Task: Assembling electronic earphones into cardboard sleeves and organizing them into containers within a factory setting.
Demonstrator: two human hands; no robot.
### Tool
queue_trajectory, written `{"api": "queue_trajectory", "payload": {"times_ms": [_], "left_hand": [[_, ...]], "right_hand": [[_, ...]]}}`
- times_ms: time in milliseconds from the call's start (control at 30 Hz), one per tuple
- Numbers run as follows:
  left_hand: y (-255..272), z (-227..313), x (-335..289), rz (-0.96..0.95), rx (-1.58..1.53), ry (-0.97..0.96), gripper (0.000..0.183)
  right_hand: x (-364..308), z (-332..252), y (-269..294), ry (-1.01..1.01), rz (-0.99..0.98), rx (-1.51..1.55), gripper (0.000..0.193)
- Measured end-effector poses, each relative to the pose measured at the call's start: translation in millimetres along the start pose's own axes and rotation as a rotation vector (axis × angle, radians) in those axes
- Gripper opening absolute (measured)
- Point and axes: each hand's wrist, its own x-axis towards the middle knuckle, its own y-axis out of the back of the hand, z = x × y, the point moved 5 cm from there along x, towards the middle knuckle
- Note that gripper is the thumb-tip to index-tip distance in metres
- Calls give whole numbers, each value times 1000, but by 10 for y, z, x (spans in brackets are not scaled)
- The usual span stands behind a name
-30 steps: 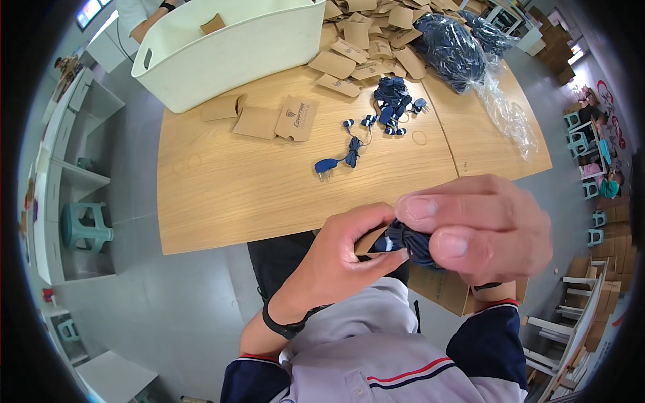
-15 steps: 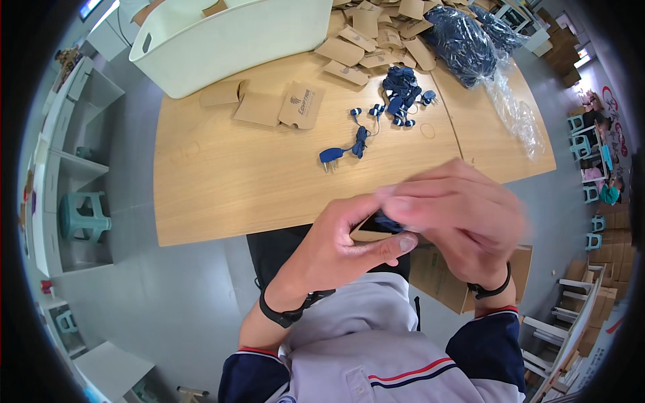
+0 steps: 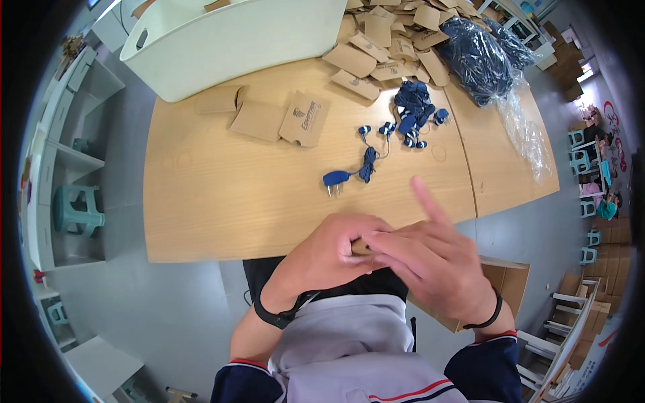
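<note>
Just beyond the table's near edge, my left hand (image 3: 322, 252) is closed around a small brown cardboard pillow box (image 3: 361, 247), most of it hidden by the fingers. My right hand (image 3: 440, 269) meets it from the right, thumb and some fingers pressed at the box's end, one finger raised and blurred. What is inside the box cannot be seen now. Nearest on the tabletop lies a dark blue corded earphone set (image 3: 367, 165) with a two-pin plug. Behind it is a heap of similar blue earphones (image 3: 413, 104).
Flattened brown boxes (image 3: 306, 121) lie left of the earphones on the wooden table (image 3: 222, 195). A white bin (image 3: 235, 50) stands at the back left. More brown boxes (image 3: 356, 60) and a clear bag of blue items (image 3: 477, 60) fill the back right. An open carton (image 3: 504, 282) sits below right.
Both hands have come lower and closer to my body with the box. The opening that showed dark blue contents is now covered by fingers. My right hand has dropped and one finger has lifted.
</note>
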Motion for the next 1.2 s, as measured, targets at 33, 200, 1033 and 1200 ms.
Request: {"api": "queue_trajectory", "payload": {"times_ms": [33,200,1033,1200], "left_hand": [[-6,19,-7,-20,123,-127,28],[-27,-67,-55,-58,-50,99,16],[-211,526,111,244,-763,-15,52],[-290,878,103,414,-106,-225,48]], "right_hand": [[-18,36,-37,2,4,-7,25],[-21,116,-65,-12,-90,167,23],[-315,-16,-49,157,453,200,40],[-303,-37,124,165,671,292,29]]}}
